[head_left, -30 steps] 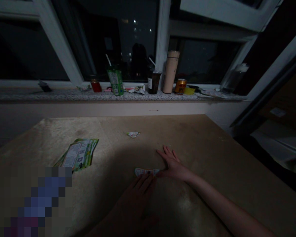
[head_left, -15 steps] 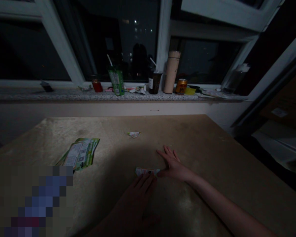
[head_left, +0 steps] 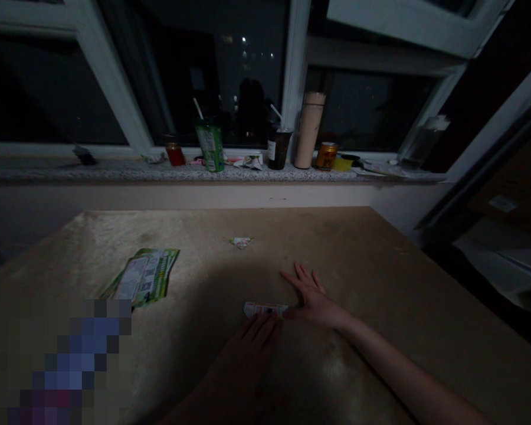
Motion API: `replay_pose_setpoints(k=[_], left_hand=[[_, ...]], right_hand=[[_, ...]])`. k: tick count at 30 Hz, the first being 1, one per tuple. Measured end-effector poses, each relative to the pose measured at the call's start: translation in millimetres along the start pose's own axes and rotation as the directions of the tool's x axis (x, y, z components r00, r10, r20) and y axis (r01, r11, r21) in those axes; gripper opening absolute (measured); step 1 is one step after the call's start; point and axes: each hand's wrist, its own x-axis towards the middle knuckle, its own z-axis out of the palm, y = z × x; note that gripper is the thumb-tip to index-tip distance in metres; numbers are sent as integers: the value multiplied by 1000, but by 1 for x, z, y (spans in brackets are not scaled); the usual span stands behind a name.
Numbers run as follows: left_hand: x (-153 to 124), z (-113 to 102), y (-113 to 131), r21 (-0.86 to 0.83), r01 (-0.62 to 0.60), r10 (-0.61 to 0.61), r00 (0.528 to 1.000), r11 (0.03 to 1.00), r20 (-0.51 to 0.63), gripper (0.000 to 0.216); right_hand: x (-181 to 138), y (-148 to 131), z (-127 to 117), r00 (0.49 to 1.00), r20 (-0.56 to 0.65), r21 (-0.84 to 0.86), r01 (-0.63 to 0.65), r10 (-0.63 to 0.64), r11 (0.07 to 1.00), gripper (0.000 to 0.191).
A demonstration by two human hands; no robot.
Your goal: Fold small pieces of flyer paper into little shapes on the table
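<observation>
In your head view, very little has changed over the last second: both hands have kept to the same places, and the narrow, colour-printed strip of folded paper or wrapper [head_left: 265, 309] has stayed between them. That steadiness suggests you are pressing or steadying it rather than lifting it. Your bare left hand [head_left: 250, 348] lies flat in deep shadow, its fingers stretched out to the strip's near edge and closed around nothing. Your bare right hand [head_left: 314, 301] has its fingers spread over the broad tan tabletop [head_left: 358, 248], with the thumb at the strip's right end; it grips nothing either. How firmly either hand presses is too dark to judge.

The strip lies on the tabletop straight in front of you. Beyond it sits a small white-and-green triangular printed piece [head_left: 241, 242], apart from both hands. To your left is an overlapping pile of green printed packets [head_left: 146, 274]; whether anything is inside them does not show.

Along the speckled stone windowsill [head_left: 137, 173] stand the containers: a small jar with red contents [head_left: 174, 154], a tall green printed cup with a white straw [head_left: 210, 147], a clear cup of dark drink [head_left: 278, 150], also with a straw, a tall peach-coloured flask [head_left: 308, 133] and a gold drinks can [head_left: 326, 156]. What the last two hold is hidden.
</observation>
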Motion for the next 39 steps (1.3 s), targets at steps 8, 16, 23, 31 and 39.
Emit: replay_pose_setpoints(k=[8,16,23,31,39], left_hand=[[-1,5,-4,-25,-25,24,999,999,-42,88],[-2,6,-4,-37,-19,18,999,999,-40,88],[-3,-7,-4,-2,-63,62,996,998,-65,74],[-1,-30,-14,-62,-198,201,979,978,40,67],[3,-27,-26,17,-180,180,984,984,-2,62]], right_hand=[[0,2,5,999,-32,-20,2,-3,1000,90],[-1,1,4,999,-50,-19,12,-13,1000,87],[-3,1,10,991,-130,-74,27,-37,997,71],[-4,-1,19,979,-197,-185,9,-46,983,64],[-9,-1,15,967,-203,-118,130,-152,984,65]])
